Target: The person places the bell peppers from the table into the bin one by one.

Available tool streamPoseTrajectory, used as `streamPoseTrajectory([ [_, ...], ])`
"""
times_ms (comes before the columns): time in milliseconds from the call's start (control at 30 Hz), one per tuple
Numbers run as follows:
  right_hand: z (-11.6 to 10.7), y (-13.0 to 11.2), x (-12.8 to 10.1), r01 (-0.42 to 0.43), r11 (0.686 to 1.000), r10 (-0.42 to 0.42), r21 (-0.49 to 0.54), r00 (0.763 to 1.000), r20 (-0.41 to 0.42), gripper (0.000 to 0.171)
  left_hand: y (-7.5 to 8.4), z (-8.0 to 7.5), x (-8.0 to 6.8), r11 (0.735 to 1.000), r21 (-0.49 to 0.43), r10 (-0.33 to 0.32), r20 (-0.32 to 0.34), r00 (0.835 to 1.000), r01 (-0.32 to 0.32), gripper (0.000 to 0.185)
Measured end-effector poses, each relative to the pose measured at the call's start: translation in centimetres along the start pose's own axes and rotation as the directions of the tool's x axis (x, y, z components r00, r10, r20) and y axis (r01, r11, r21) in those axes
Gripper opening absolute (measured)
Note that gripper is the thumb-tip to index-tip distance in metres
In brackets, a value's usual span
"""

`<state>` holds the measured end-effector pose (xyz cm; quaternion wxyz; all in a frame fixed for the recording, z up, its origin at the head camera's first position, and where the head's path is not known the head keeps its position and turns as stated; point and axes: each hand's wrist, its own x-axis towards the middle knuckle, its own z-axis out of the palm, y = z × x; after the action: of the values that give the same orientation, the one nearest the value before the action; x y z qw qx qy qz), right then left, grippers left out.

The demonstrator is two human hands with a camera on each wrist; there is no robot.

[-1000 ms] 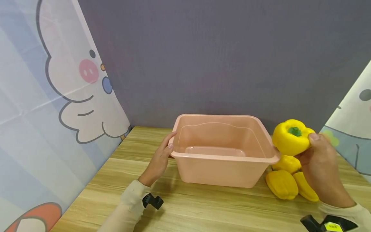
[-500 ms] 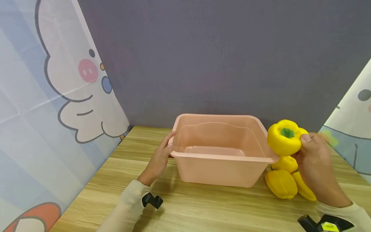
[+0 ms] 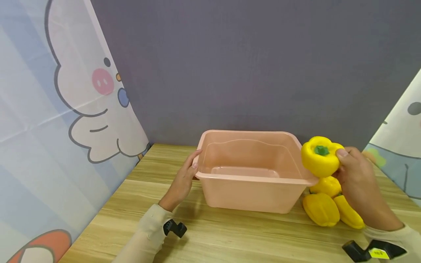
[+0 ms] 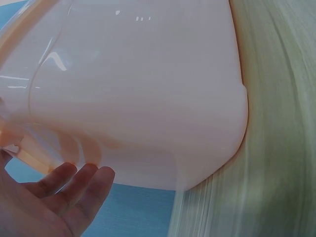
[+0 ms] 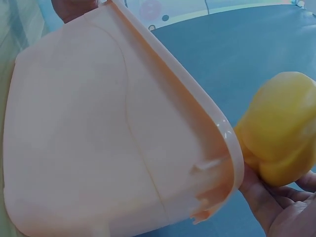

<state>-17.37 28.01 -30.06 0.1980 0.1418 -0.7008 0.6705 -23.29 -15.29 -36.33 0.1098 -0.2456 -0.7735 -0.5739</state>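
Our hands were split across the work: our right hand (image 3: 356,175) had its fingers and thumb curled round a yellow pepper (image 3: 319,156), lifted just beside the right rim of the pink tub (image 3: 251,199), while our left hand (image 3: 182,180) lay with nearly straight fingers against the tub's left rim and held nothing. We judged the main risk to be the pepper clipping that rim, since it hung level with the edge and close to it; a knock there could jar the fruit loose from our grip or shove the light tub across the tabletop (image 3: 213,237) towards our left hand. Three more yellow peppers (image 3: 321,209) lay below our right hand and might roll if our wrist brushed them. Between our hands the tub showed only its bare floor, with nothing in it.
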Motion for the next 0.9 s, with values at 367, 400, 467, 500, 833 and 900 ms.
streamPoseTrajectory([
  [367,-0.8,-1.2,1.3,-0.04,0.929,0.081,-0.367,0.992,0.097,0.025,-0.4,-0.2,-0.1,1.0,-0.014,0.012,0.025,1.0,-0.012,0.05],
  [400,-0.7,-1.3,1.3,-0.042,0.915,0.088,-0.4,0.992,0.096,0.026,-0.4,-0.3,-0.1,1.0,-0.011,0.012,0.024,1.0,-0.012,0.05],
  [467,-0.6,-1.5,1.5,-0.037,0.899,0.095,-0.437,0.989,0.11,0.03,-0.4,-0.4,-0.2,1.0,-0.011,0.011,0.021,1.0,-0.01,0.05],
  [500,-0.5,-1.6,1.5,-0.044,0.894,0.103,-0.445,0.989,0.11,0.031,-0.4,-0.4,-0.2,1.0,-0.009,0.009,0.019,1.0,-0.009,0.05],
  [833,-0.5,-2.3,2.5,-0.077,0.875,0.16,-0.477,0.978,0.137,0.037,-0.4,-0.4,-0.3,0.999,-0.026,0.02,0.019,1.0,-0.02,0.05],
  [900,-0.5,-2.5,2.8,-0.089,0.863,0.18,-0.498,0.974,0.14,0.04,-0.3,-0.3,-0.3,1.0,-0.022,0.02,0.015,1.0,-0.02,0.051],
])
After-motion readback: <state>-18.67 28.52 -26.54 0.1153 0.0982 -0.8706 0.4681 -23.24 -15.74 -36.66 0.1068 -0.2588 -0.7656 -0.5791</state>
